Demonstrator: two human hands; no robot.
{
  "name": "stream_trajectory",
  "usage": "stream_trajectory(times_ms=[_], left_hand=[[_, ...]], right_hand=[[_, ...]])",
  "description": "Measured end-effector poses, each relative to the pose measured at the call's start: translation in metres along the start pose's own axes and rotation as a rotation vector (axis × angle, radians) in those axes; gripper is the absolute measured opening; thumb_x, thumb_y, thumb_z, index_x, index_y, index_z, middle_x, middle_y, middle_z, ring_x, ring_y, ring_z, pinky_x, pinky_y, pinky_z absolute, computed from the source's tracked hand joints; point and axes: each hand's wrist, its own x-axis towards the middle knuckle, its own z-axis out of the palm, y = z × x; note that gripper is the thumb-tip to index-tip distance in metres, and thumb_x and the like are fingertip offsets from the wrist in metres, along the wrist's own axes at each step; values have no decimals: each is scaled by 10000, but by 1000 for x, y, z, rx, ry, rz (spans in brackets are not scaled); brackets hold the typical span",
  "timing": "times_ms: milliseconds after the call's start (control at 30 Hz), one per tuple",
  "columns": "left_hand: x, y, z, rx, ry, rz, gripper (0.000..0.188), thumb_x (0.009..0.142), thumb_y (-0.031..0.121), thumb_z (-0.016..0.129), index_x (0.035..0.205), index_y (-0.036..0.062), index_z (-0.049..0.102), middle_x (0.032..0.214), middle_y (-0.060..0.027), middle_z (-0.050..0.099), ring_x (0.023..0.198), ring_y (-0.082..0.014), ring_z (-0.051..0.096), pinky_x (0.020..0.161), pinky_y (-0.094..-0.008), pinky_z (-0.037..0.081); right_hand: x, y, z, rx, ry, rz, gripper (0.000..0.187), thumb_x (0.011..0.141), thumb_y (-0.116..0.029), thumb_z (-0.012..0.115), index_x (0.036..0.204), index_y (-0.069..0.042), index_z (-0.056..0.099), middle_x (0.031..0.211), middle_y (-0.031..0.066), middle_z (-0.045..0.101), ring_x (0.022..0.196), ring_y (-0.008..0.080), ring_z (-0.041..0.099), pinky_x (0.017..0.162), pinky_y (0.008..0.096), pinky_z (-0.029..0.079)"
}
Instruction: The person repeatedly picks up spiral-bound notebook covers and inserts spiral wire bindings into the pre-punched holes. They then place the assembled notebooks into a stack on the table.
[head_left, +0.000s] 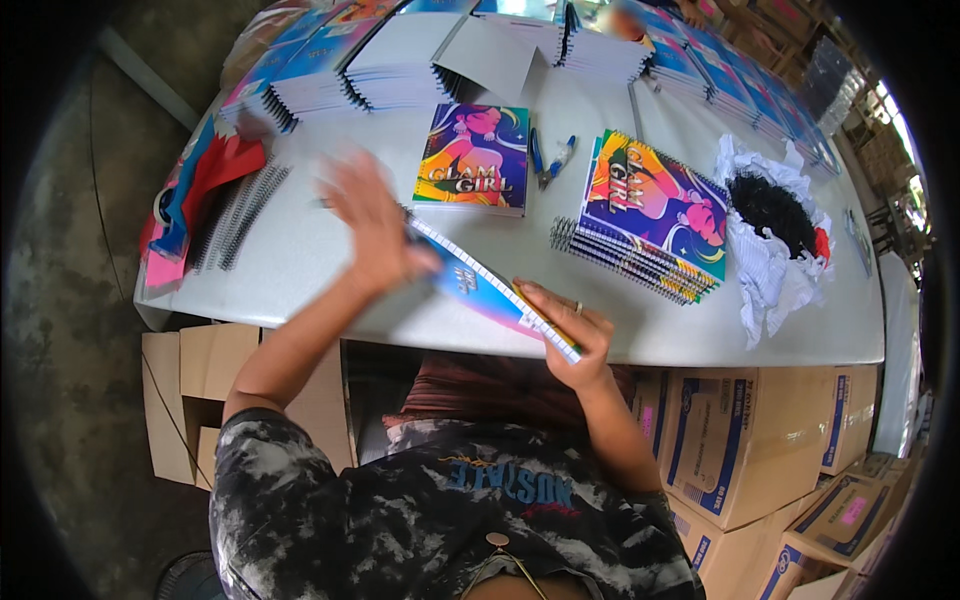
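My right hand point(572, 330) grips the near right end of a notebook point(480, 290) with a blue-and-pink cover, its punched edge turned up. Dark coil shows at the notebook's far left end. There my left hand point(368, 220) is raised with its fingers spread, blurred by motion; I cannot tell if its thumb touches the notebook. Beyond them lies a colourful stack of covers or pages point(472, 155) with an illustrated figure on top. Blue-handled pliers point(550, 160) rest beside it. Spiral-bound notebooks point(650, 215) with the same picture are piled to the right.
Loose spiral coils point(240, 220) lie at the left, next to red cloth point(225, 170) and a blue tape dispenser point(172, 225). Several stacks of bound notebooks point(390, 65) line the table's far side. Black scraps point(770, 215) sit on white crumpled cloth point(765, 290). Cardboard boxes point(745, 440) stand below.
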Motion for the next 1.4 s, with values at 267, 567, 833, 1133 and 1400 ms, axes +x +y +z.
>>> stream_trajectory(times_ms=[267, 567, 833, 1133, 1400], left_hand=[[41, 4, -20, 5, 153, -108, 1046, 761, 760, 264, 1392, -47, 52, 1446, -263, -60, 1308, -467, -126, 1006, -595, -79], [1, 10, 10, -216, 126, 91, 1077, 718, 769, 370, 1374, -56, 147, 1397, -302, 123, 1315, -463, 51, 1042, -581, 0], [-13, 61, -4, -172, -20, 236, 988, 749, 748, 338, 1272, -91, 351, 1257, -330, 367, 1250, -485, 232, 1024, -577, 156], [-1, 59, 13, -334, 158, 109, 1074, 682, 769, 429, 1273, -119, 307, 1285, -327, 307, 1159, -493, 303, 986, -606, 165], [-10, 102, -16, -412, -14, 341, 887, 711, 698, 490, 1237, -13, 414, 1179, -220, 460, 1095, -381, 413, 988, -534, 279]], right_hand=[[-8, -8, -4, 20, 4, -54, 335, 729, -1, 659, 1062, 5, 621, 986, 179, 644, 902, 272, 645, 775, 315, 517], [-7, -8, -5, 10, -5, -99, 351, 717, 28, 654, 1065, -10, 626, 1002, 172, 641, 881, 268, 648, 753, 309, 516], [-6, -9, -5, 53, 11, -38, 364, 705, 59, 631, 1065, 3, 620, 1011, 170, 639, 908, 269, 642, 782, 319, 511], [-3, -9, 5, 37, -21, -67, 404, 693, 58, 642, 1089, -10, 607, 1050, 157, 628, 909, 271, 640, 775, 325, 513], [-1, -7, 14, 30, -22, -89, 399, 701, 29, 646, 1094, -9, 595, 1049, 131, 631, 909, 253, 638, 755, 324, 513]])
